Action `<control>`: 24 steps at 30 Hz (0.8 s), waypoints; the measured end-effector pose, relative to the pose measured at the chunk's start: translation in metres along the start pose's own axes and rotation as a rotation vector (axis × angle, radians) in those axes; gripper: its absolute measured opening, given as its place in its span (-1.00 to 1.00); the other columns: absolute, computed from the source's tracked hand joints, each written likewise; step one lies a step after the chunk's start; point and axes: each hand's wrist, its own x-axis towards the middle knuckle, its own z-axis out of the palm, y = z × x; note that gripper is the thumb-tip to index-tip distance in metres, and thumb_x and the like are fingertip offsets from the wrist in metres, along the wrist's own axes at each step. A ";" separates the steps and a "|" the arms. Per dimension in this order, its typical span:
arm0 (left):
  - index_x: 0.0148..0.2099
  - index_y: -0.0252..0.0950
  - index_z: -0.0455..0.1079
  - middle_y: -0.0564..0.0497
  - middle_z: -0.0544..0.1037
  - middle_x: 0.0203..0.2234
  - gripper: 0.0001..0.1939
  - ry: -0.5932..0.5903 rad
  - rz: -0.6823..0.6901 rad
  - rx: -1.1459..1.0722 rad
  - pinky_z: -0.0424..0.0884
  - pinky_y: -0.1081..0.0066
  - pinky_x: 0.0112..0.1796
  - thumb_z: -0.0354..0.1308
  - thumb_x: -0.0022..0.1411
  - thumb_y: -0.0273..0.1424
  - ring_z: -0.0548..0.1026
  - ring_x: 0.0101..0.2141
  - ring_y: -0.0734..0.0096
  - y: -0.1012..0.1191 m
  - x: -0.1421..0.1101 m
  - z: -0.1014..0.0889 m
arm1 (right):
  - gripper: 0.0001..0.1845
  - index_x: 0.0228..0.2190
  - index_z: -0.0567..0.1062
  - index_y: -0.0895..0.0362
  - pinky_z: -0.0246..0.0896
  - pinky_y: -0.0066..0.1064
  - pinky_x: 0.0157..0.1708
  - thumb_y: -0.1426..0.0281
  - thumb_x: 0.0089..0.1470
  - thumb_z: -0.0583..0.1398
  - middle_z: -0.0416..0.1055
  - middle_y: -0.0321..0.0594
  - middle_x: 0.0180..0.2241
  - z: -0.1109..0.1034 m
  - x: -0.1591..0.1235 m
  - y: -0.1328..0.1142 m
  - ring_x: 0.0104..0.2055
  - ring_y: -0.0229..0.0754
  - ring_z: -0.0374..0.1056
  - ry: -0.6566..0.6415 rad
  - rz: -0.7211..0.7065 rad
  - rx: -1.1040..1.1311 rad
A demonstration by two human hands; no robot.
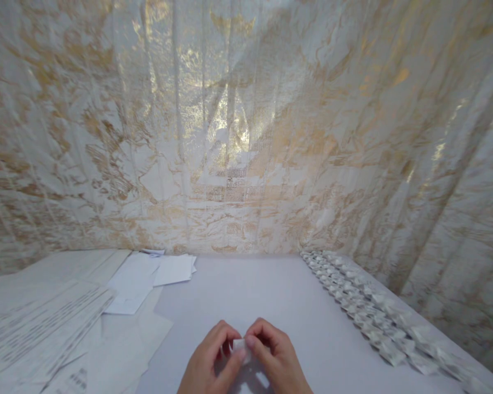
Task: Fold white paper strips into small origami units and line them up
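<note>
My left hand (pixel 207 361) and my right hand (pixel 277 358) meet at the bottom middle of the view, over a pale table (pixel 263 290). Between the fingertips of both hands sits a small folded piece of white paper (pixel 240 346). Both hands pinch it, thumbs and forefingers pressed onto its edges. Most of the piece is hidden by the fingers.
Along the right side of the table runs a long double row of several small folded paper pieces (pixel 370 317). Loose white sheets (pixel 148 276) and printed sheets (pixel 36 328) lie at the left. A white-and-gold patterned curtain (pixel 246 126) hangs behind the table.
</note>
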 end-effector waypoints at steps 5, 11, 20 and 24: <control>-0.45 -0.18 0.33 0.10 0.37 -0.47 -0.61 0.036 0.016 0.004 0.24 0.39 -0.30 0.07 0.34 -0.07 0.36 -0.39 0.30 -0.005 0.003 -0.003 | -0.43 -0.53 0.52 0.16 0.07 -0.39 -0.40 -0.12 0.07 0.25 0.27 -0.33 -0.58 0.000 0.000 0.002 -0.48 -0.23 0.13 0.010 0.013 0.000; -0.41 -0.20 0.36 0.09 0.38 -0.45 -0.63 -0.005 0.023 0.024 0.25 0.39 -0.30 0.09 0.34 -0.07 0.38 -0.38 0.30 -0.005 0.004 -0.008 | -0.41 -0.53 0.55 0.17 0.03 -0.39 -0.43 -0.15 -0.05 0.33 0.31 -0.32 -0.57 0.000 0.000 -0.002 -0.48 -0.24 0.15 0.009 0.028 0.009; -0.48 -0.21 0.36 0.12 0.35 -0.51 -0.65 0.037 -0.009 0.009 0.21 0.41 -0.34 0.12 0.30 -0.15 0.35 -0.42 0.34 -0.005 0.007 -0.008 | -0.38 -0.64 0.46 0.15 -0.04 -0.44 -0.51 -0.16 -0.22 0.40 0.20 -0.42 -0.68 0.004 0.006 0.004 -0.58 -0.32 0.04 0.081 0.142 0.193; -0.50 -0.24 0.40 0.12 0.37 -0.54 -0.63 0.009 -0.048 -0.014 0.20 0.41 -0.36 0.14 0.27 -0.14 0.36 -0.45 0.35 -0.008 0.009 -0.009 | -0.39 -0.65 0.46 0.15 -0.03 -0.43 -0.50 -0.15 -0.22 0.41 0.23 -0.39 -0.65 -0.001 0.007 -0.001 -0.55 -0.30 0.06 0.069 0.120 0.144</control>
